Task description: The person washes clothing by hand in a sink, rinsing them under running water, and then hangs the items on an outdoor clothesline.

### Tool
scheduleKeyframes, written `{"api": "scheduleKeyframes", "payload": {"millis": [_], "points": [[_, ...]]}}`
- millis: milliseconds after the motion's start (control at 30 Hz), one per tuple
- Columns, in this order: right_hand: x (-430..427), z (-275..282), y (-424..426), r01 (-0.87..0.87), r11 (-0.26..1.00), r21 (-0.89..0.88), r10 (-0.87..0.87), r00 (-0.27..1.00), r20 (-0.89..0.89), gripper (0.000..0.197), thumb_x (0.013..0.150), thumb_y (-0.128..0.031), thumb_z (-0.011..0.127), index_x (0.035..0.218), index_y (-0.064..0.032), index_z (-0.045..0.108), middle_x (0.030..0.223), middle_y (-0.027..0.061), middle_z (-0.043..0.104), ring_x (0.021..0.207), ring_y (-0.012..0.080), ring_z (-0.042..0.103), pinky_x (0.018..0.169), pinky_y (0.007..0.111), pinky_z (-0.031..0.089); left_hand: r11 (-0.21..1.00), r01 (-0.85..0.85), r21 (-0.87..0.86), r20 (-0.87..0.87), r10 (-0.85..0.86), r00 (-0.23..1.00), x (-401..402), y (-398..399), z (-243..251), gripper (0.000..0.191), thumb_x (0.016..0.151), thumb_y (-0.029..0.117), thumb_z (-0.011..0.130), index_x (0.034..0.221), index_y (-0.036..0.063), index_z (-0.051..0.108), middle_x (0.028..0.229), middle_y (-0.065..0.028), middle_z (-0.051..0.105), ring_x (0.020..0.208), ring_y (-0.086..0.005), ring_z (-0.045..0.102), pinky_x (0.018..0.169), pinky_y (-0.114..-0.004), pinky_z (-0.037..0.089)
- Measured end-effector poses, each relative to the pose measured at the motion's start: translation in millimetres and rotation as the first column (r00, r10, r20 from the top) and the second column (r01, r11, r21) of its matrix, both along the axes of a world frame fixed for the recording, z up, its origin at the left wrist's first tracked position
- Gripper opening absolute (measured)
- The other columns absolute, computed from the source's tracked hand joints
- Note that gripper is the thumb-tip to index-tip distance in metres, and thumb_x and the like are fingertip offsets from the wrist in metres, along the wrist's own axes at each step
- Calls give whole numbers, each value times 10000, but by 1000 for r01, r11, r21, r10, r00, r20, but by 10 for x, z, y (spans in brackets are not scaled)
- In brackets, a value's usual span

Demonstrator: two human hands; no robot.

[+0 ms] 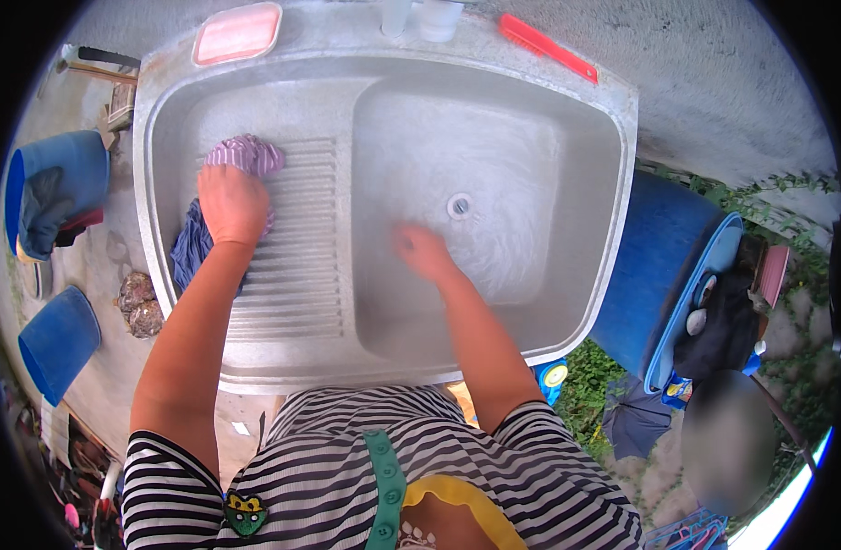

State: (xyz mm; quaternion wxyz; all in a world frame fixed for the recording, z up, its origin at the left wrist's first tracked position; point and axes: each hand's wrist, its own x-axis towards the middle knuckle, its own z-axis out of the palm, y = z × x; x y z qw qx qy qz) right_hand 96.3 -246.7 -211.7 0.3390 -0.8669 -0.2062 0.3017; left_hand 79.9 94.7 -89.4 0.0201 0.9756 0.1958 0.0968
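Observation:
My left hand (233,201) is closed on a pink striped cloth (245,154) over the ribbed washboard (300,240) of a grey laundry sink. A dark blue cloth (192,247) lies under and beside my left forearm, against the sink's left wall. Over the basin (393,289), just left and below the drain (459,205), is my right hand (420,249); its fingers look curled and blurred, and no object shows in it. Shallow water or wet streaks show on the basin floor.
A soap dish or lidded container (237,34), a white cup (440,19) and a red brush (548,47) sit on the sink's back rim. A large blue barrel (657,268) stands right; blue containers (61,344) lie left.

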Motion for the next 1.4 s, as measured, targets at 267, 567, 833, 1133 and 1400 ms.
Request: {"api": "scheduleKeyframes", "payload": {"millis": [267, 567, 833, 1133, 1400], "points": [[1014, 15, -1445, 465, 743, -481, -461, 877, 137, 355, 871, -352, 625, 965, -12, 664, 893, 223, 679, 880, 383, 648, 788, 467, 498, 994, -28, -104, -56, 22, 998, 5, 15, 55, 229, 764, 59, 613, 989, 27, 636, 935, -194, 607, 924, -387, 551, 848, -473, 427], [1129, -218, 472, 223, 964, -143, -142, 889, 436, 408, 848, -279, 641, 1165, -27, 591, 1132, 211, 641, 1103, 402, 580, 950, 486, 465, 995, 13, -95, 6, -13, 1000, 26, -43, 135, 227, 754, 51, 598, 975, 55, 651, 937, -177, 619, 933, -370, 560, 835, -464, 435], [69, 132, -625, 69, 959, -276, -191, 877, -441, 248, 856, -282, 617, 876, -45, 689, 796, 138, 696, 743, 253, 671, 681, 396, 515, 998, -40, -53, -30, 38, 999, -61, 25, 78, 272, 738, 43, 581, 990, 89, 674, 880, -149, 635, 923, -352, 572, 829, -449, 441], [1635, -268, -942, 649, 760, -47, -572, 701, 426, 337, 851, -252, 633, 1095, -19, 625, 1051, 198, 674, 1008, 403, 622, 891, 462, 489, 991, 30, -129, 18, -28, 999, 63, -42, 115, 267, 747, 26, 602, 1012, 31, 627, 963, -183, 605, 944, -380, 551, 855, -465, 428], [407, 56, 428, 40, 999, -9, -39, 990, 138, 281, 888, -287, 594, 1029, -48, 638, 1019, 211, 652, 965, 405, 611, 829, 471, 498, 999, -22, -48, -50, 19, 999, 10, 2, 65, 245, 758, 69, 615, 995, 48, 671, 936, -171, 640, 947, -357, 569, 859, -454, 438]]}}
